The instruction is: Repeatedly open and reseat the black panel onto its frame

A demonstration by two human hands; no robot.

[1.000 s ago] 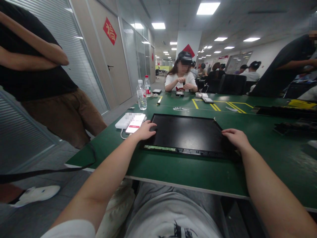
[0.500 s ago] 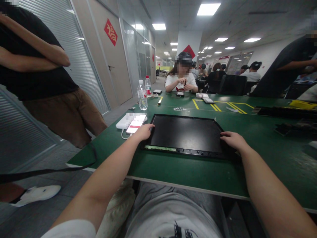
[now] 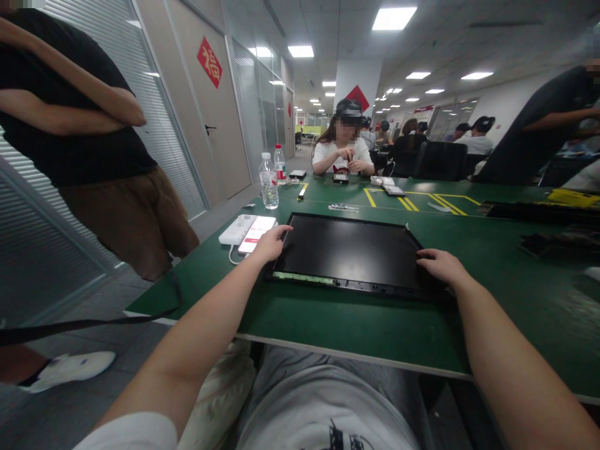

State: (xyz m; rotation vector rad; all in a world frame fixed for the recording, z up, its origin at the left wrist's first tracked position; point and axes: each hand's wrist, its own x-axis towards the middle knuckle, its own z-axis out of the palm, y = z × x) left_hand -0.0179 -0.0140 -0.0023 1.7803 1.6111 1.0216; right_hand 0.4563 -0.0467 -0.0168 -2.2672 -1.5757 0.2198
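A flat black display panel in a thin dark frame lies on the green table in front of me. Along its near edge runs a green circuit strip, with a dark bar continuing to the right. At the left edge, my left hand is closed on the frame, its thumb and forefinger near the upper left side. My right hand grips the opposite edge, fingers over the rim; the undersides of both hands are hidden. Just left of my left hand, a lit phone rests against a white box.
Two water bottles stand beyond the phone. Across the green table, a person handles a small item. Dark parts lie at the right. A person in a black shirt stands at the left, near a black strap.
My left hand has shifted slightly up along the panel's left edge. The panel's left side sits marginally higher in view; my right hand stays in place. The person standing at left has shifted slightly.
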